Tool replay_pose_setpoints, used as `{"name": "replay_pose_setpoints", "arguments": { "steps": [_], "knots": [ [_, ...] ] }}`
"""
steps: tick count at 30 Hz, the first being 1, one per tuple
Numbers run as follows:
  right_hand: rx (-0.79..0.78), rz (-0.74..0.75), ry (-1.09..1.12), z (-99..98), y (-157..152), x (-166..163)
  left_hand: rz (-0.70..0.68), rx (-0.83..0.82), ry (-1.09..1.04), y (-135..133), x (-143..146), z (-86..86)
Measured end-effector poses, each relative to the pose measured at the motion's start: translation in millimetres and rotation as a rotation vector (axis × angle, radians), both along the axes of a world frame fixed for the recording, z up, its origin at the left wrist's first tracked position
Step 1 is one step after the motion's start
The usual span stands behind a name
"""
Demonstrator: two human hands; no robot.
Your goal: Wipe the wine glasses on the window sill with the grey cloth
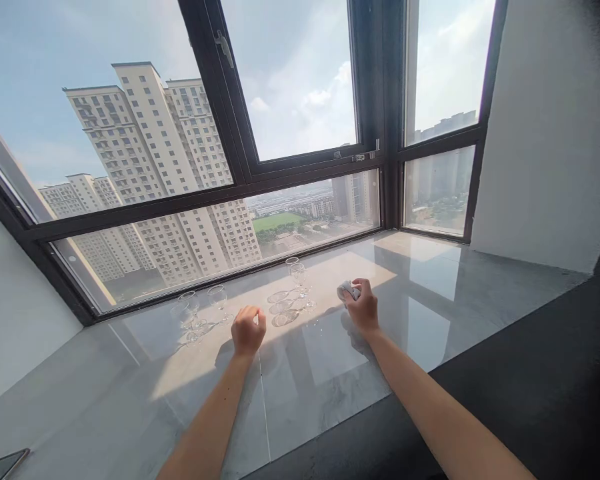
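Observation:
My right hand [365,308] is closed around a crumpled white-grey cloth [347,291], held above the tiled sill on the right. My left hand [249,329] is curled shut over the sill, between two groups of stemmed glasses; whatever its fingers may hold is hidden. Left of it stand clear stemmed glasses, one [218,297] nearest the hand and others [187,310] overlapping beside the window. Between my hands, farther back, more stemmed glasses [297,275] stand in a row, casting rounded shadows to their left. Neither hand touches these glasses.
The glossy grey tiled sill [325,400] runs below dark-framed windows [300,175]. Small droplets [316,325] dot the tile between my hands. A flat dark device, perhaps a phone [4,465], lies at the lower left corner. White walls [540,133] flank the sill.

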State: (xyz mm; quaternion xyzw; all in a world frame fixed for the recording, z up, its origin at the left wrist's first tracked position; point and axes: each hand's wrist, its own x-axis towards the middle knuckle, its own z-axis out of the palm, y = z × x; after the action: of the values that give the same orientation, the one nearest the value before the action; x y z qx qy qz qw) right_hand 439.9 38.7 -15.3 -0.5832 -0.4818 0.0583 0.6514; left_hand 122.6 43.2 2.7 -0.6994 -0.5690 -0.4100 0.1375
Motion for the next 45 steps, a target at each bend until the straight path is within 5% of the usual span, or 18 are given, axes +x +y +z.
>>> {"name": "replay_pose_setpoints", "arguments": {
  "steps": [6, 11, 21, 25, 28, 33, 37, 40, 45],
  "knots": [
    [-0.034, -0.034, -0.033, -4.5, -2, 4, 0.462, 0.298, -0.366, -17, -129, 0.2],
    [-0.044, -0.062, -0.065, -5.6, -4, 4, 0.5, 0.085, -0.651, 4, -168, -7.6],
    [-0.024, -0.069, -0.144, -10.1, 5, -3, 0.345, -0.266, -0.731, 25, -171, -12.2],
    [-0.019, -0.074, -0.133, -6.4, 1, -6, 0.33, -0.034, -0.624, 13, -162, 2.6],
    [-0.014, -0.041, -0.137, -0.8, -9, -16, 0.185, 0.172, -0.423, -8, -130, 19.9],
    [0.123, 0.112, -0.304, 4.6, -39, -61, -0.088, -0.073, -0.07, -47, -54, 23.5],
    [0.238, 0.439, -0.635, 6.1, -67, -111, -0.152, -0.354, 0.105, -60, -23, 12.9],
    [0.289, 0.574, -0.781, 10.4, -81, -145, -0.195, -0.342, 0.246, -60, -26, 12.4],
    [0.33, 0.596, -0.713, 19.1, -85, -179, -0.3, -0.17, 0.465, -56, -37, 21.2]
  ]
}}
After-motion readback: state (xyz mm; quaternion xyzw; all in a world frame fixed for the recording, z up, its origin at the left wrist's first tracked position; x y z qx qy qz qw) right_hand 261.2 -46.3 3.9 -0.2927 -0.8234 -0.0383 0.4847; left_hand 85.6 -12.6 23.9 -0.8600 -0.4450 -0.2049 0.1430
